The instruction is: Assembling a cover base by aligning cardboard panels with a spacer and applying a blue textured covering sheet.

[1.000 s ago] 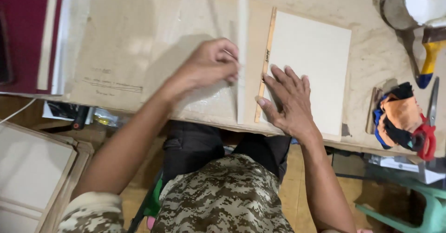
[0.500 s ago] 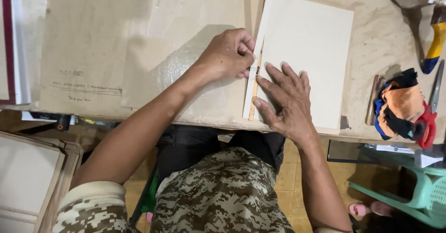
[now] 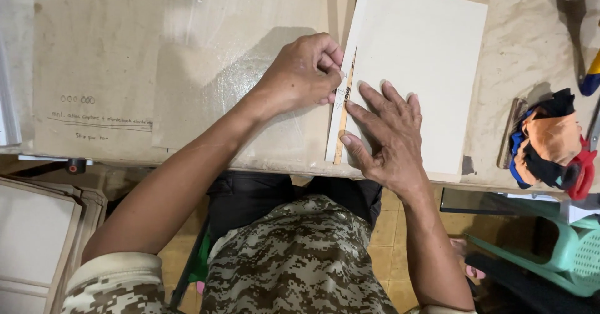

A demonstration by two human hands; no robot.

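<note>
White board (image 3: 425, 70) lies flat on the brown worktable (image 3: 125, 51), a wooden ruler (image 3: 342, 117) along its left edge. Right hand (image 3: 390, 132) is spread flat, pinning board and ruler. Left hand (image 3: 303, 73) is clenched at the ruler, tool hidden. Cut looks about half run; near stretch remains.

No packages, signs or screens; only faint handwritten pencil notes on the tan cardboard sheet (image 3: 94, 70), lower left.

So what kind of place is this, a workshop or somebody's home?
Probably a small craft workshop. A worn, stained worktable holds a white board that both hands press and trim along a wooden ruler, a bundle of rags lies beside it, and more boards are stacked on the floor.
</note>
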